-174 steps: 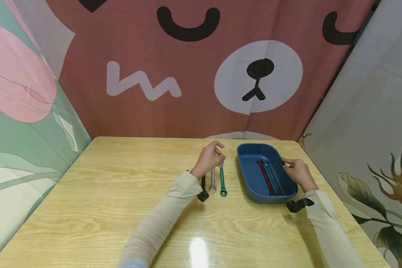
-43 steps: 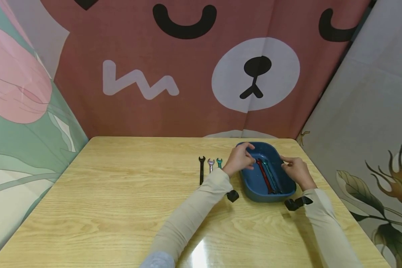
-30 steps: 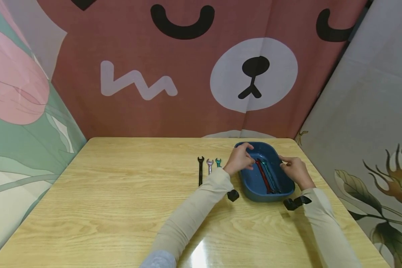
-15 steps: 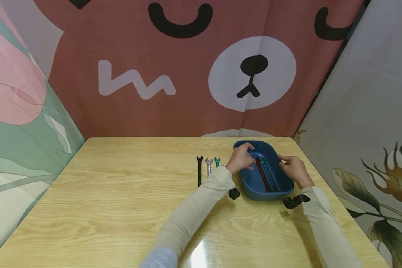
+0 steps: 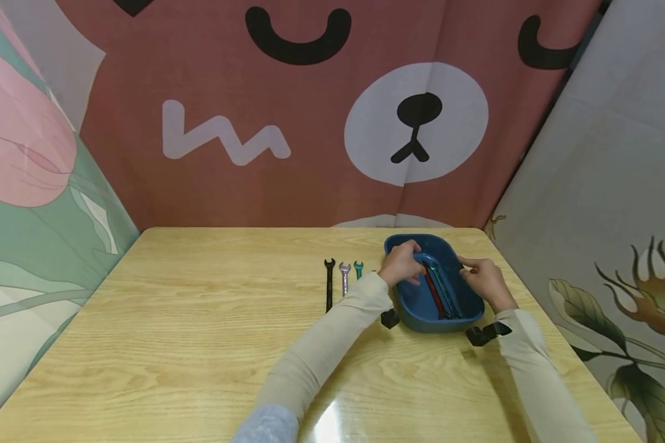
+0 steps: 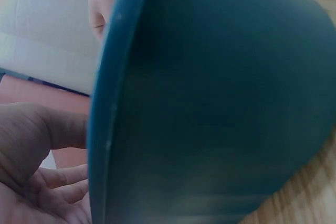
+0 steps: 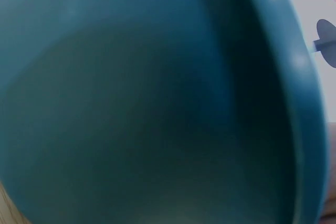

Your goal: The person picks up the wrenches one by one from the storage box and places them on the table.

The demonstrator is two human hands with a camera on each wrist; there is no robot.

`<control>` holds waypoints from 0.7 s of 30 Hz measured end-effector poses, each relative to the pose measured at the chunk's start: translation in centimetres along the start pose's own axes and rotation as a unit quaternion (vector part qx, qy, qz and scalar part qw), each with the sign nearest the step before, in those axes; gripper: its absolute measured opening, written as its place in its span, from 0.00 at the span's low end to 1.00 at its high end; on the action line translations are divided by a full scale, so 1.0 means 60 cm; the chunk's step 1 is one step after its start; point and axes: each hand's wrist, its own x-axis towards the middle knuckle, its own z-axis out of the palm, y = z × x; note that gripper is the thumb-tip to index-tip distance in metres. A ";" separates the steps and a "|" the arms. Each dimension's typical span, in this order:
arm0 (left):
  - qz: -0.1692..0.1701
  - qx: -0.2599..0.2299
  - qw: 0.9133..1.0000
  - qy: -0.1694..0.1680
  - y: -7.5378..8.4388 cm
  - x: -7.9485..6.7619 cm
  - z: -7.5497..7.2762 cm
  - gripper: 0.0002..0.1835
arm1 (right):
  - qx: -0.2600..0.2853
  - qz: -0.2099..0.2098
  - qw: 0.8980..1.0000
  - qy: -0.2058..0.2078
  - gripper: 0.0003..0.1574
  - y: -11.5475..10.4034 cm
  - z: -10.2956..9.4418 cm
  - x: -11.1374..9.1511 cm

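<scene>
My left hand (image 5: 401, 263) reaches over the left rim of a blue plastic bin (image 5: 421, 327), fingers loosely bent beside the upper end of a red wrench (image 5: 435, 292). In the left wrist view its thumb (image 6: 65, 129) and fingers stand apart behind the bin's wall, with nothing seen between them. A teal wrench (image 5: 445, 289) lies alongside the red one on the bin's floor. My right hand (image 5: 487, 282) pinches the bin's right rim between thumb and fingers. The right wrist view is filled by the bin's outer wall (image 7: 131, 119).
Left of the bin, a black wrench (image 5: 329, 286), a silver-purple wrench (image 5: 345, 277) and a green wrench (image 5: 358, 268) lie in a row on the wooden table (image 5: 172, 326). My left sleeve (image 5: 321, 351) covers their lower parts. Printed curtains (image 5: 227, 197) stand behind the table and at both sides.
Since the oldest frame, my left hand has gone from the green wrench on the table over to the bin. Lately it has dipped slightly further in. My right hand stays on the rim.
</scene>
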 end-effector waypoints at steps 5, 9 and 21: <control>0.004 -0.006 1.000 -0.001 -0.001 0.006 0.004 0.29 | -0.005 -0.003 1.000 0.000 0.26 -0.001 0.000 0.000; 0.005 -0.008 1.000 -0.008 -0.002 0.012 0.008 0.28 | -0.004 0.001 1.000 -0.006 0.26 -0.003 -0.001 0.000; -0.015 -0.009 1.000 -0.017 -0.010 0.034 0.027 0.27 | -0.006 -0.004 1.000 0.003 0.25 0.001 0.000 0.001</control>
